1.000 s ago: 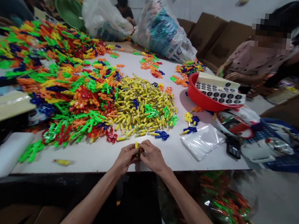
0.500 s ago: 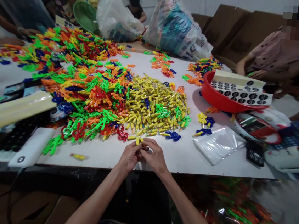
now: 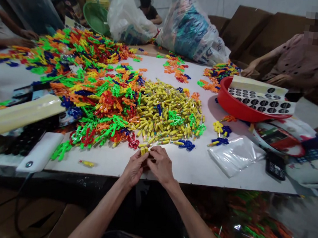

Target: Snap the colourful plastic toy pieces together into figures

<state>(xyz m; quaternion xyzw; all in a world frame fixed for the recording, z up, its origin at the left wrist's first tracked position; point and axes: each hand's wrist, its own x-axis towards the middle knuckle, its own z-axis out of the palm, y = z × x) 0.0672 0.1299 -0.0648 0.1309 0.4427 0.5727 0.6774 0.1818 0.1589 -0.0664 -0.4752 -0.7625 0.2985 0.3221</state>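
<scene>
My left hand (image 3: pixel 134 167) is closed at the table's near edge, pinching a small yellow stick-like piece (image 3: pixel 144 150) between thumb and fingers. Beside it, my right hand (image 3: pixel 161 165) has its fingers bent and pressed together close to the left fingertips; what they hold, if anything, is hidden. Just beyond both hands lies a heap of small yellow crayon-like sticks (image 3: pixel 162 113) with some green and blue plastic pieces on top. A single yellow stick with a reddish tip (image 3: pixel 87 163) lies apart to the left.
Left of the yellow heap rises a pile of multicoloured plastic figures (image 3: pixel 101 98). A white power bank (image 3: pixel 40 152) with a cable lies front left. To the right are clear plastic bags (image 3: pixel 236 154), a red basin (image 3: pixel 226 97) and a black calculator (image 3: pixel 275 166). Several other people sit around.
The yellow piece now sits lower between my fingers, and my hands have drawn slightly closer together. The person at right has stretched an arm out toward the table. The view has shifted slightly.
</scene>
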